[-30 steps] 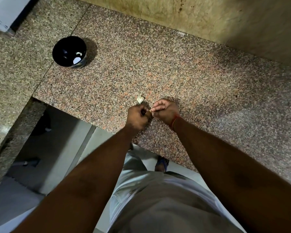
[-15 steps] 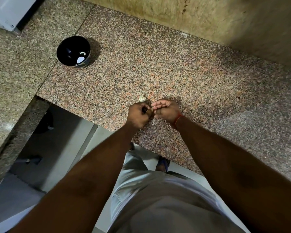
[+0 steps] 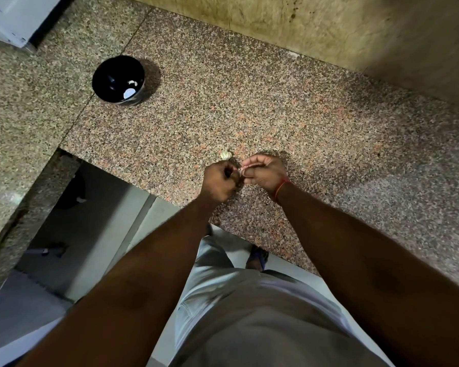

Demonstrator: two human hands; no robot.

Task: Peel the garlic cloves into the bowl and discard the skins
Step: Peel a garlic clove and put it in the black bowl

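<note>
Working close over the near edge of the granite counter, both hands are meeting on one garlic clove, which is showing only as a pale sliver between them. The left hand is curling its fingers round something small, probably to steady the clove, though what it is holding is hidden. The right hand is pinching at the clove with thumb and fingertips, likely tugging the papery skin. Just beyond the left knuckles a lumpy, whitish garlic piece is lying on the speckled stone, handy for the next turn. Well away to the left, the glossy, round black bowl is sitting with pale peeled bits inside
</note>
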